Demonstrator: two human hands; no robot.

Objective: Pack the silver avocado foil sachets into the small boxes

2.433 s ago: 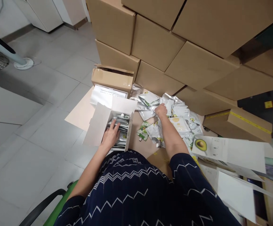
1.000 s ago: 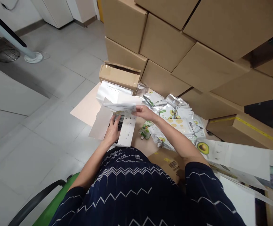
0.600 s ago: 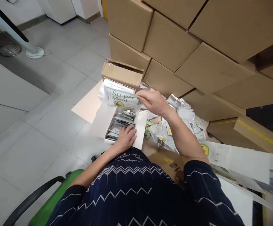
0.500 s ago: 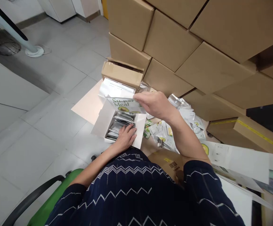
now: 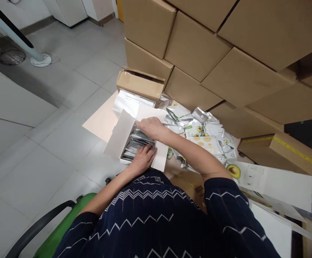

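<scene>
A small white box [image 5: 119, 134] with its flaps open stands on my lap side of the floor and is packed with silver pouches [image 5: 134, 145]. My left hand [image 5: 142, 160] rests at the near end of the box, fingers curled over the pouches. My right hand [image 5: 152, 127] reaches in from the right and presses down on the far pouches, fingers bent; whether it still holds a pouch is hidden. To the right of the box lies a loose pile of pouches [image 5: 207, 132], silver and white with avocado prints.
A wall of stacked brown cartons [image 5: 199, 53] rises behind. A small open carton [image 5: 140, 84] with a paper sheet sits beyond the white box. Flat white avocado-printed boxes [image 5: 266, 177] lie at right. A brown box [image 5: 282, 152] with yellow tape is further right. Green chair arm at lower left.
My right hand took a "Super Meal" pouch from the pile, carried it over the white box and lowered it in among the others. My left hand shifted to the box's near end.
</scene>
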